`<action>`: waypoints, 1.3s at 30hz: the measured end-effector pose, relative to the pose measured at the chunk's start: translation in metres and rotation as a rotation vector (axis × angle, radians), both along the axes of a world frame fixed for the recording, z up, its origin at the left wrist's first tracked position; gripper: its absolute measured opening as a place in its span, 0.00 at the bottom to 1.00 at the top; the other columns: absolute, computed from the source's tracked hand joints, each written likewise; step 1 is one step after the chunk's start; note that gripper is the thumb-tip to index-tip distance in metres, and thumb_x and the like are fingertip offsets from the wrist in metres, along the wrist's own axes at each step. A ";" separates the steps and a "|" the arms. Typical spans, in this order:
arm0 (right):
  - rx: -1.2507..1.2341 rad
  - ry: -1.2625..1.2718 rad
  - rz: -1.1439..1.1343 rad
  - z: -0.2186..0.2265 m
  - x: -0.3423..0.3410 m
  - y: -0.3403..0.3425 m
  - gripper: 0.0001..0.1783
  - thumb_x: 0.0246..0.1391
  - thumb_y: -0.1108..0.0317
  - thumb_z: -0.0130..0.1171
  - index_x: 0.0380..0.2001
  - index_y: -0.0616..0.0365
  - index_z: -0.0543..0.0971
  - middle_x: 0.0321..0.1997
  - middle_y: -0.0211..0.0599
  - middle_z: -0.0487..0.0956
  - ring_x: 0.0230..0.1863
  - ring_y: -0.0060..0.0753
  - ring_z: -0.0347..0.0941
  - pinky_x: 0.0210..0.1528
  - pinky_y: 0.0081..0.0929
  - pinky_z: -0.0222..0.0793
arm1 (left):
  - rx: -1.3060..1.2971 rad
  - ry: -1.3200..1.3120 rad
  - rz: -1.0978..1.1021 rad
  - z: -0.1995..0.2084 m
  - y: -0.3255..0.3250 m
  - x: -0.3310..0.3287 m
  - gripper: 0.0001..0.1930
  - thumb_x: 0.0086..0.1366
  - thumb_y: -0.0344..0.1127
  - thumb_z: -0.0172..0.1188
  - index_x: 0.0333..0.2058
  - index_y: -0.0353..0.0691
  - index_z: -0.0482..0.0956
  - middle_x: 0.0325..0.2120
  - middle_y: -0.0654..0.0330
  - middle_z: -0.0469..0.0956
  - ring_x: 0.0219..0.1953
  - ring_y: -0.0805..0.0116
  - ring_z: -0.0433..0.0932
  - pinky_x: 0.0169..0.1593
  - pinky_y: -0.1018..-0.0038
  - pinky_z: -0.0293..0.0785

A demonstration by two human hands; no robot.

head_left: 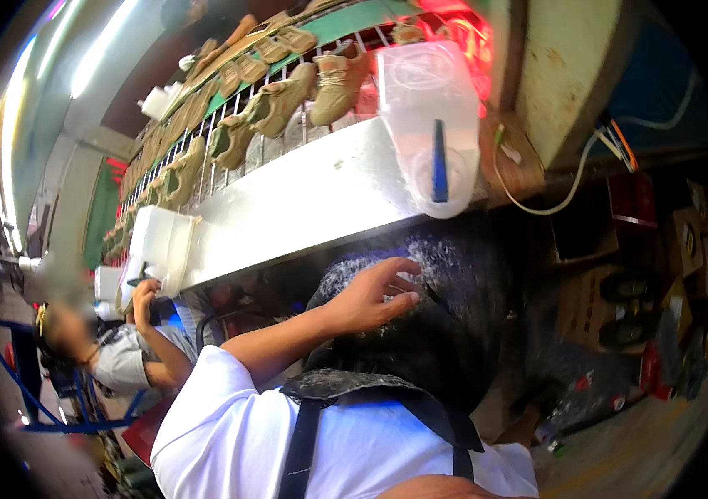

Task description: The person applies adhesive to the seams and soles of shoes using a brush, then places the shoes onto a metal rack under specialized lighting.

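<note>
My left hand (375,295) hovers over the dark apron (462,333) on my lap, which is smeared with white residue. Its fingers are loosely stretched and apart, with nothing in them. Beyond it, at the edge of a shiny metal worktop (304,200), stands a translucent white plastic container (425,91). A round clear tub sits at the container's near end, with a blue-handled tool (439,162) upright across it. A bit of bare skin shows at the bottom edge, but my right hand is out of sight.
Beige-green shoes (279,104) stand along a wire rack behind the worktop. At left a co-worker in a grey shirt (125,362) holds a hand near another white container (158,241). A white cable (566,200) hangs at right, above cardboard boxes (583,308).
</note>
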State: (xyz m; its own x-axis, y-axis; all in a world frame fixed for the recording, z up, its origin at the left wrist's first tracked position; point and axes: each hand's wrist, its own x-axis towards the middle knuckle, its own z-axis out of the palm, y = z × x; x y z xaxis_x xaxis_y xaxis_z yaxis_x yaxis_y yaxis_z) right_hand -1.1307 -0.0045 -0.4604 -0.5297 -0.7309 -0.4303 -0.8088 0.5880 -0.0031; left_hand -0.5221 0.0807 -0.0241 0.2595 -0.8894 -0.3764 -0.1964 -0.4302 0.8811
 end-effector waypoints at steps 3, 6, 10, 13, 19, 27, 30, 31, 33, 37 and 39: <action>-0.039 0.059 0.140 0.018 0.003 -0.019 0.24 0.62 0.56 0.55 0.54 0.63 0.77 0.46 0.45 0.82 0.43 0.46 0.77 0.44 0.42 0.71 | -0.088 0.022 0.084 0.004 0.020 0.024 0.19 0.69 0.30 0.59 0.57 0.36 0.69 0.48 0.57 0.78 0.49 0.68 0.79 0.52 0.71 0.76; -0.249 0.039 0.603 0.020 0.038 -0.038 0.20 0.64 0.60 0.54 0.52 0.61 0.78 0.42 0.42 0.83 0.38 0.44 0.78 0.40 0.41 0.72 | -0.134 -0.038 0.189 0.012 0.037 0.068 0.17 0.70 0.30 0.59 0.55 0.36 0.71 0.46 0.59 0.80 0.47 0.70 0.80 0.52 0.72 0.75; -0.530 -0.799 0.273 0.170 0.237 -0.059 0.14 0.65 0.72 0.52 0.49 0.58 0.81 0.29 0.29 0.81 0.24 0.25 0.71 0.24 0.25 0.66 | -0.326 -0.521 0.443 0.020 0.052 0.169 0.13 0.63 0.31 0.64 0.46 0.36 0.79 0.34 0.58 0.83 0.39 0.71 0.83 0.47 0.72 0.78; -0.770 -1.076 0.490 0.302 0.337 -0.079 0.14 0.66 0.74 0.51 0.51 0.60 0.80 0.28 0.29 0.78 0.22 0.14 0.63 0.21 0.14 0.57 | -0.412 -0.945 0.608 0.031 0.029 0.293 0.16 0.59 0.35 0.67 0.45 0.37 0.80 0.35 0.55 0.84 0.38 0.66 0.84 0.46 0.71 0.78; -0.900 -1.188 1.121 0.452 0.481 -0.129 0.23 0.63 0.78 0.54 0.61 0.64 0.73 0.49 0.40 0.78 0.29 0.16 0.65 0.28 0.14 0.62 | 0.221 -1.293 0.653 0.039 -0.009 0.523 0.24 0.51 0.37 0.64 0.46 0.30 0.75 0.44 0.38 0.80 0.47 0.42 0.80 0.51 0.58 0.76; -0.538 -1.240 1.074 0.490 0.551 -0.140 0.34 0.52 0.82 0.61 0.64 0.59 0.68 0.51 0.34 0.76 0.33 0.15 0.66 0.32 0.12 0.61 | 0.935 -1.040 0.209 0.006 -0.060 0.523 0.27 0.45 0.52 0.75 0.45 0.48 0.86 0.42 0.59 0.85 0.41 0.60 0.84 0.44 0.65 0.79; -0.302 -1.333 1.115 0.497 0.542 -0.145 0.34 0.48 0.81 0.63 0.61 0.58 0.71 0.49 0.32 0.76 0.35 0.14 0.68 0.32 0.12 0.61 | 0.784 -1.182 0.163 -0.015 -0.025 0.565 0.29 0.45 0.55 0.74 0.41 0.39 0.86 0.40 0.53 0.85 0.39 0.56 0.85 0.42 0.62 0.80; -0.214 -1.159 1.245 0.510 0.537 -0.152 0.30 0.45 0.80 0.65 0.55 0.58 0.75 0.48 0.34 0.77 0.40 0.19 0.71 0.38 0.17 0.67 | 0.706 -1.171 0.107 -0.009 -0.029 0.548 0.29 0.44 0.56 0.74 0.39 0.37 0.86 0.38 0.51 0.85 0.38 0.55 0.85 0.42 0.61 0.80; -0.302 -1.074 1.568 0.518 0.541 -0.163 0.27 0.43 0.80 0.66 0.51 0.59 0.77 0.47 0.36 0.77 0.43 0.23 0.73 0.44 0.23 0.69 | 0.630 -1.188 0.256 0.006 0.001 0.546 0.30 0.45 0.57 0.73 0.36 0.34 0.86 0.34 0.46 0.85 0.36 0.54 0.85 0.42 0.61 0.80; -0.449 -1.118 1.428 0.501 0.533 -0.162 0.16 0.46 0.77 0.69 0.39 0.62 0.77 0.46 0.42 0.78 0.43 0.29 0.76 0.49 0.29 0.72 | 0.103 -0.892 0.787 0.042 0.054 0.483 0.36 0.45 0.55 0.78 0.48 0.38 0.80 0.37 0.54 0.85 0.37 0.63 0.85 0.43 0.67 0.80; -0.351 -1.309 1.002 0.492 0.527 -0.153 0.12 0.54 0.71 0.70 0.33 0.62 0.75 0.38 0.42 0.80 0.30 0.22 0.77 0.33 0.20 0.74 | -0.115 -0.849 0.904 0.062 0.062 0.435 0.35 0.47 0.47 0.80 0.51 0.38 0.77 0.40 0.56 0.84 0.39 0.67 0.84 0.44 0.71 0.79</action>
